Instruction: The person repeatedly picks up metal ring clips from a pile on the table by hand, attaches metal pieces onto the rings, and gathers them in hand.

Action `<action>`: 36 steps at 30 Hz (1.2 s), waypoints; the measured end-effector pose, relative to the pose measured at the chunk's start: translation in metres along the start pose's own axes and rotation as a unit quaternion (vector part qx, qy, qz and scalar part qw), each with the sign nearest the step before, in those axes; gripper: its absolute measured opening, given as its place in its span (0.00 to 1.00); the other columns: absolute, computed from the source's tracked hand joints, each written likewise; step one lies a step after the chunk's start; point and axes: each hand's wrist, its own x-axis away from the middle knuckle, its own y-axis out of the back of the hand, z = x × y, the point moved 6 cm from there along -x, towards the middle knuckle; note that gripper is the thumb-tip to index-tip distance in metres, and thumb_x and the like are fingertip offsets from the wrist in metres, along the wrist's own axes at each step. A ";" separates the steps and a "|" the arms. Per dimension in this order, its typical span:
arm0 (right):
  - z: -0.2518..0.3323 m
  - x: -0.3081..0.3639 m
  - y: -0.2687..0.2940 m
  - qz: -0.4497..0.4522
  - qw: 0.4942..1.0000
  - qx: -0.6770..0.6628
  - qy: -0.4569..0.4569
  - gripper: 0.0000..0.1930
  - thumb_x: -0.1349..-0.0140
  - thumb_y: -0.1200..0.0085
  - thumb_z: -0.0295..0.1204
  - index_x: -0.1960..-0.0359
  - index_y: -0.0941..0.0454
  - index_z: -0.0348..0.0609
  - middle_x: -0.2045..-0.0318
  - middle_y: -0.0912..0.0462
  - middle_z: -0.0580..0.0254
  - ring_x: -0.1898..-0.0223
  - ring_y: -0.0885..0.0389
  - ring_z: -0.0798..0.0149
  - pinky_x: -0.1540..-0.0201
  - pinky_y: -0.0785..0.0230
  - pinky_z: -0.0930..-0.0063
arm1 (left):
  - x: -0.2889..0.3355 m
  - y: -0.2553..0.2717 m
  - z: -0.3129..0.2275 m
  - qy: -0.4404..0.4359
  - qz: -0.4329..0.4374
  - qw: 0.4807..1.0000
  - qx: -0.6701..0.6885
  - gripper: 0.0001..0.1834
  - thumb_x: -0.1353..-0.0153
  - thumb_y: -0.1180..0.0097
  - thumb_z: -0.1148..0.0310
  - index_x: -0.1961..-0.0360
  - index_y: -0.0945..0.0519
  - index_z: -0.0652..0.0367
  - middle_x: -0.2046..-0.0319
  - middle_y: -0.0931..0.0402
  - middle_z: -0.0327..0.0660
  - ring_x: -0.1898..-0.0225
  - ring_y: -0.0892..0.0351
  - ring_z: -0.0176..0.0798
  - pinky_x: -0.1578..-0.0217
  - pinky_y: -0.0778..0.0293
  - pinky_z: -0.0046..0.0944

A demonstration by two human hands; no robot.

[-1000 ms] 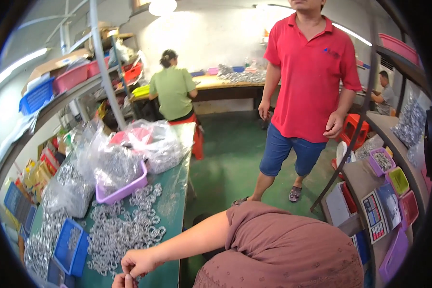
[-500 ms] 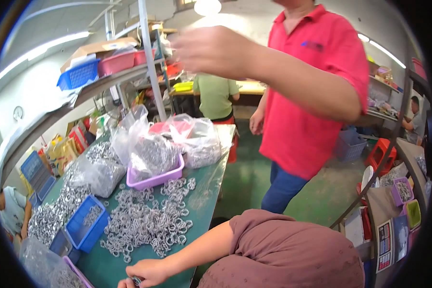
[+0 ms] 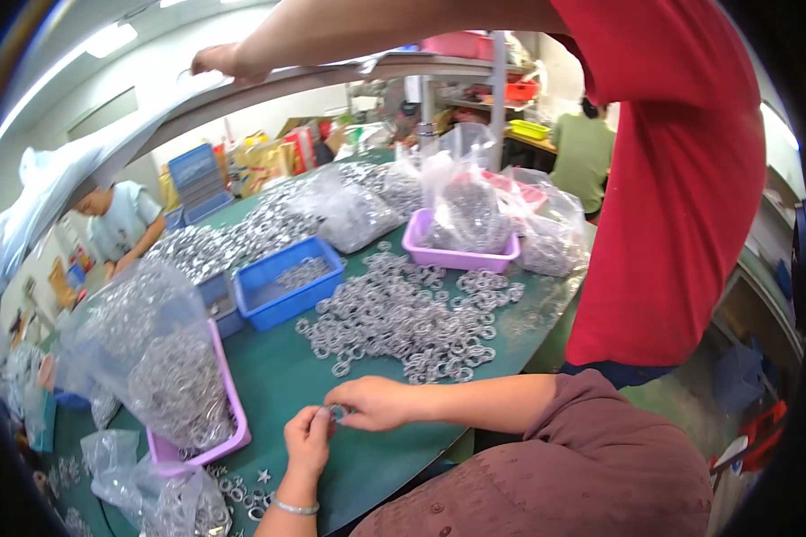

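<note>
My left hand [image 3: 308, 439], with a bracelet at its wrist, and my right hand [image 3: 374, 404] meet above the green table [image 3: 282, 376]. Both have closed fingers pinching a small metal ring [image 3: 336, 413] between them; its finer detail is hidden by the fingertips. Just beyond my hands spreads a loose pile of silvery metal rings [image 3: 403, 313]. Several more rings and a star-shaped metal piece [image 3: 264, 476] lie near my left wrist.
A blue basket [image 3: 287, 309] and purple trays [image 3: 461, 259] with bagged metal parts [image 3: 175, 385] stand around the pile. A person in a red shirt [image 3: 663, 206] stands close at right, one arm stretched over the shelf [image 3: 304, 80]. Another person [image 3: 121, 224] sits across the table.
My view has swung left and down, bringing both hands fully into sight. The red-shirted person has come nearer, with the arm reaching left over the shelf.
</note>
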 end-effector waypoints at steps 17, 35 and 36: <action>-0.010 -0.006 -0.010 0.001 1.000 -0.014 -0.009 0.15 0.50 0.50 0.31 0.60 0.28 0.38 0.71 0.24 0.52 0.70 0.25 0.53 0.67 0.33 0.65 | -0.002 0.010 0.017 0.008 -0.031 0.998 -0.060 0.14 0.41 0.55 0.67 0.79 0.25 0.64 0.85 0.31 0.34 0.82 0.35 0.25 0.81 0.39 0.25; -0.004 -0.004 -0.007 0.012 1.000 0.011 -0.021 0.15 0.50 0.52 0.29 0.59 0.29 0.37 0.66 0.24 0.49 0.64 0.25 0.49 0.61 0.33 0.62 | -0.001 0.006 0.014 0.054 -0.013 0.998 0.041 0.07 0.42 0.55 0.71 0.71 0.26 0.63 0.81 0.29 0.34 0.81 0.33 0.26 0.79 0.36 0.25; -0.004 -0.004 -0.007 0.012 1.000 0.010 -0.023 0.15 0.50 0.52 0.29 0.59 0.29 0.37 0.66 0.24 0.48 0.64 0.26 0.49 0.61 0.33 0.62 | -0.002 0.005 0.014 0.056 -0.010 0.997 0.046 0.07 0.42 0.55 0.71 0.71 0.26 0.62 0.81 0.29 0.34 0.81 0.32 0.26 0.79 0.36 0.25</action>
